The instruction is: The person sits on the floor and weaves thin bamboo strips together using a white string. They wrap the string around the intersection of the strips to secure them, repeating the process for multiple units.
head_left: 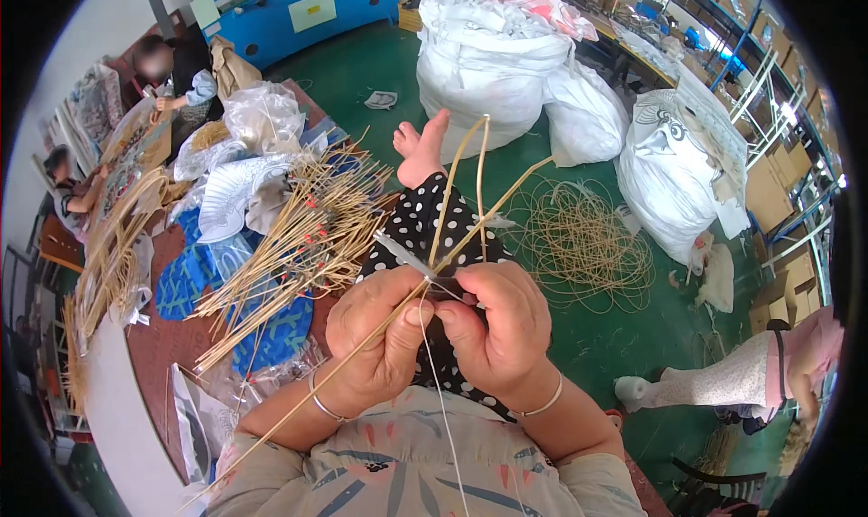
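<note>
Pinched between the thumb and fingers of my left hand (380,332) is a thin bamboo strip (334,361) that slants from lower left to upper right. Another bamboo strip (449,178), sharply bent at its top, meets it just above my fingertips. A white thread (440,386) runs around the joint and trails down over my lap. My right hand (497,323) is closed close beside the left, gripping the thread near the joint. A flat grey strip (404,253) sticks out at the crossing; its kind is unclear. Something dark between my fingertips is mostly hidden.
Bundled bamboo sticks (298,246) lie on the table at left with plastic bags. A coil of thin cane (583,246) rests on the green floor. Big white sacks (493,65) stand ahead. Two people sit at far left; another person (723,372) is at right.
</note>
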Action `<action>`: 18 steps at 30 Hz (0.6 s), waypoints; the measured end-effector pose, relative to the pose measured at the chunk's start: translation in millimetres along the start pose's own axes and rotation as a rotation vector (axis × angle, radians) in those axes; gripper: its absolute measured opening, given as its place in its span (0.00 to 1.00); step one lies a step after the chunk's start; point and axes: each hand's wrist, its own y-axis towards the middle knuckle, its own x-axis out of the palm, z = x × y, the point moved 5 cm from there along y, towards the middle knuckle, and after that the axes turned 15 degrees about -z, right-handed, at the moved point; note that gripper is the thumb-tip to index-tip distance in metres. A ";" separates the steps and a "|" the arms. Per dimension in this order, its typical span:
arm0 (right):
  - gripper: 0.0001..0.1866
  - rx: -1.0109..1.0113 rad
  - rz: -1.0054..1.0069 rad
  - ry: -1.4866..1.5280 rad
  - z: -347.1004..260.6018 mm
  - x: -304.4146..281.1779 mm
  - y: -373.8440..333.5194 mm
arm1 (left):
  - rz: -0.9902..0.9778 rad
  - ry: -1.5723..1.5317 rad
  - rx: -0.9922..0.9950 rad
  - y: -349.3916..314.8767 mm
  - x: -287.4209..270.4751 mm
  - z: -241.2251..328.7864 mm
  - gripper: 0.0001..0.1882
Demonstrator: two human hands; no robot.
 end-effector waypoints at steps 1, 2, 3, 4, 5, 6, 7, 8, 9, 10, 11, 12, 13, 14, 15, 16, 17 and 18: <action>0.17 -0.006 0.003 -0.004 0.4 0.8 0.4 | 0.005 -0.020 -0.034 -2.5 1.3 -1.4 0.10; 0.17 -0.014 0.013 -0.010 0.6 1.7 0.6 | 0.010 -0.041 -0.069 -4.4 1.8 -3.3 0.10; 0.17 -0.022 0.023 -0.017 0.1 1.7 0.8 | 0.007 -0.029 -0.065 -4.5 2.0 -3.6 0.09; 0.17 -0.010 0.001 -0.010 0.0 2.5 1.1 | 0.004 -0.017 -0.061 -4.3 2.0 -3.7 0.09; 0.17 0.004 -0.022 -0.005 0.2 2.9 0.9 | 0.000 -0.009 -0.056 -3.7 2.7 -4.2 0.09; 0.17 0.019 -0.044 0.000 0.8 3.4 1.0 | 0.007 -0.016 -0.051 -3.3 3.0 -4.7 0.09; 0.17 0.005 -0.040 -0.012 1.2 3.4 1.4 | 0.014 -0.023 -0.047 -2.9 3.5 -5.0 0.09; 0.17 -0.009 -0.038 -0.020 2.3 4.1 2.0 | 0.023 -0.029 -0.044 -3.2 3.8 -4.9 0.09; 0.17 -0.024 -0.036 -0.029 2.8 4.3 2.6 | 0.027 -0.028 -0.046 -3.7 4.2 -5.2 0.08; 0.16 -0.017 -0.033 -0.029 3.0 3.5 3.5 | 0.031 -0.026 -0.049 -4.4 4.5 -5.4 0.08; 0.14 -0.010 -0.030 -0.030 2.8 3.2 4.1 | 0.036 -0.025 -0.052 -5.6 4.5 -5.9 0.08; 0.13 -0.004 -0.027 -0.029 2.3 2.9 4.5 | 0.023 -0.035 -0.061 -6.3 4.4 -6.4 0.09; 0.12 0.056 -0.017 0.044 4.4 1.5 3.5 | 0.011 -0.045 -0.070 -7.0 3.5 -6.6 0.09; 0.10 0.111 -0.007 0.119 5.9 -0.3 2.4 | 0.002 -0.053 -0.079 -7.4 1.7 -6.5 0.10; 0.09 0.167 0.002 0.194 7.9 -1.5 0.3 | 0.021 -0.144 -0.108 -8.3 -0.8 -8.4 0.10; 0.09 0.253 0.046 0.246 13.2 -5.7 -6.4 | 0.041 -0.236 -0.137 -9.4 -2.9 -10.3 0.11; 0.09 0.336 0.096 0.300 18.7 -10.0 -13.8 | 0.060 -0.327 -0.163 -9.9 -4.4 -12.5 0.12; 0.10 0.344 0.181 0.427 25.6 -11.0 -17.7 | 0.043 -0.371 -0.187 -10.8 -4.2 -13.6 0.15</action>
